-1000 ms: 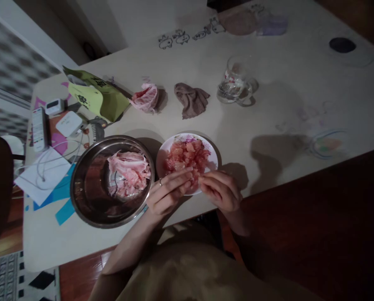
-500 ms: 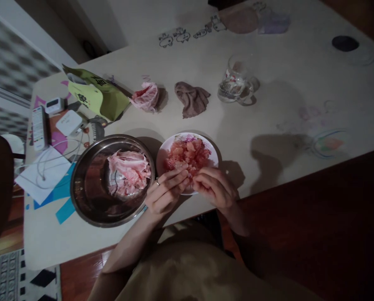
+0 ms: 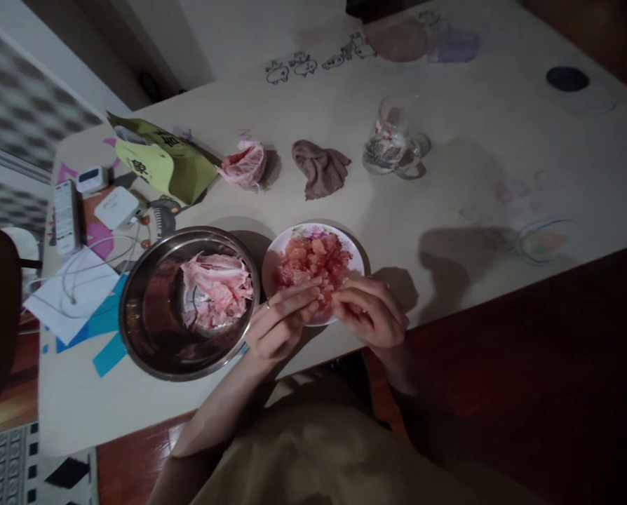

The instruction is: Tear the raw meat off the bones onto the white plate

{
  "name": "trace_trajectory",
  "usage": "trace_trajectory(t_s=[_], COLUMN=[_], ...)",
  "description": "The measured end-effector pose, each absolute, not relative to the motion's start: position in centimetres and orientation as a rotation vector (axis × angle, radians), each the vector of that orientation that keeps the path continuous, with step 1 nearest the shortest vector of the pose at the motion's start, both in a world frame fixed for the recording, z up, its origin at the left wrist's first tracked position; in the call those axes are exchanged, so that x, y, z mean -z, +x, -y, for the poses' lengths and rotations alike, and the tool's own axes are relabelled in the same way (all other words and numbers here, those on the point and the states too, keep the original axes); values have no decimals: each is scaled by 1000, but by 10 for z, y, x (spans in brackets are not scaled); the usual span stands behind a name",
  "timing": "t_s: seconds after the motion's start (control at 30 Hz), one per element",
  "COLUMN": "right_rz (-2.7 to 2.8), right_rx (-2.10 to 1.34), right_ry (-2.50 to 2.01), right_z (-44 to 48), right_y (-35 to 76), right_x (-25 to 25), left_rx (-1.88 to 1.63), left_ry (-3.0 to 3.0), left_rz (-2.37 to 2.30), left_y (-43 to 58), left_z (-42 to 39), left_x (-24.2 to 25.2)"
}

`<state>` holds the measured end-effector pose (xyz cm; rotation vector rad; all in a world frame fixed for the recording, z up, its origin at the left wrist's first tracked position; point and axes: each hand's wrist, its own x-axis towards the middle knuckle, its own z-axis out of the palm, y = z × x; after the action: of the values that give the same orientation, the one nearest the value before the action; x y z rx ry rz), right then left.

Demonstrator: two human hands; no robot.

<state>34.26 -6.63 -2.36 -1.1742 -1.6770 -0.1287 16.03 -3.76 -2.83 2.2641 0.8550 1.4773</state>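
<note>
A white plate (image 3: 353, 251) near the table's front edge holds a heap of pink peeled fruit flesh (image 3: 313, 259). My left hand (image 3: 279, 326) and my right hand (image 3: 370, 315) meet over the plate's near rim, fingers curled and pinched together on a small piece of the fruit between them. A ring shows on my left hand. To the left stands a steel bowl (image 3: 150, 330) with pale pink peel and membrane scraps (image 3: 216, 289) in it.
Behind the plate lie a fruit piece in a net (image 3: 244, 163), a crumpled brown cloth (image 3: 321, 167) and a glass mug (image 3: 392, 137). A green bag (image 3: 160, 165), cables, a remote and papers crowd the left end of the table.
Both hands stay at the plate's near rim; the fingers shifted slightly as they work the fruit piece. The view moved a little.
</note>
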Motion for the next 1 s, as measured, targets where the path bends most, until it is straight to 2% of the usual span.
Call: trace_trajectory(t_s=[0.17, 0.63, 0.87, 1.0], right_rz=[1708, 1923, 1949, 1966], right_rx=[61, 112, 244, 186], right_ry=[-1094, -899, -747, -707], right_z=[71, 46, 19, 7], right_y=[339, 286, 242, 221], right_x=[10, -47, -52, -53], left_rx=[-1832, -1823, -1872, -1894], left_ry=[2252, 2404, 2384, 2343], left_rz=[-781, -910, -824, -817], left_y=[171, 102, 54, 31], left_z=[35, 50, 37, 25], left_x=[15, -14, -29, -30])
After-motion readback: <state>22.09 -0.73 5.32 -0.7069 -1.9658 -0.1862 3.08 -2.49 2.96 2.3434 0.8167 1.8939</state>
